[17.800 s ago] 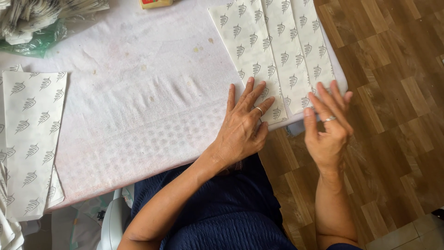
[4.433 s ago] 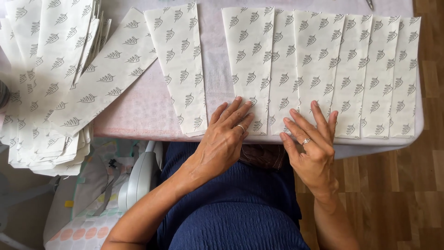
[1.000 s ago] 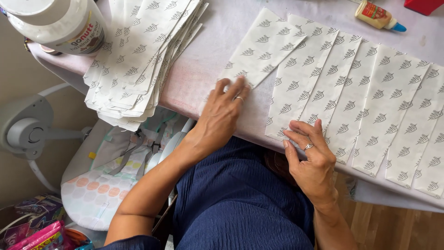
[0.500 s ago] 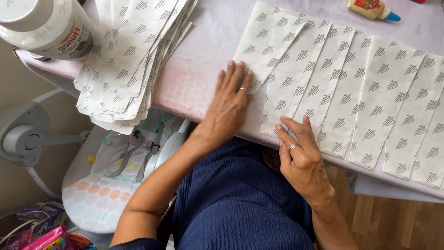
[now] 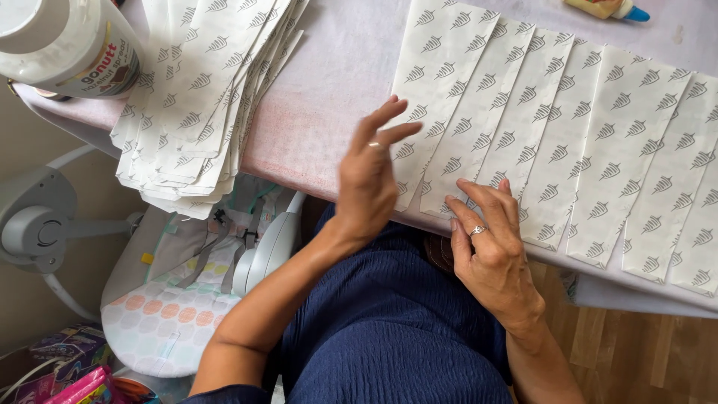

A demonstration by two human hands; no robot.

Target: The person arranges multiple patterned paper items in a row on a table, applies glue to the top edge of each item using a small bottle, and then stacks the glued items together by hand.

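I am holding my left hand point(image 5: 368, 176) lifted just above the near edge of the bench point(image 5: 329, 112), fingers spread wide and gripping nothing, its fingertips hovering over the lower end of the first paper strip point(image 5: 437, 90). My right hand point(image 5: 490, 251) is lying flat with its fingers loosely open, the tips pressing on the near ends of the next strips where these are overhanging the bench edge; it is grasping nothing either.

The strips are white with a small grey leaf print, and they are lying side by side in a slanted row point(image 5: 598, 142) that is running along the near edge toward the right end of the bench, each one overlapping its neighbour slightly.

A thick stack of the same printed paper point(image 5: 202, 97) is sitting at the left near corner, drooping over the edge. Just beside it a white-lidded jar point(image 5: 63, 41) is standing at the left end. A glue bottle point(image 5: 609, 9) is lying at the far edge.

Between stack and row the pale cloth on the bench is lying bare. Below the left corner a baby bouncer point(image 5: 172, 299) is crowding the floor.
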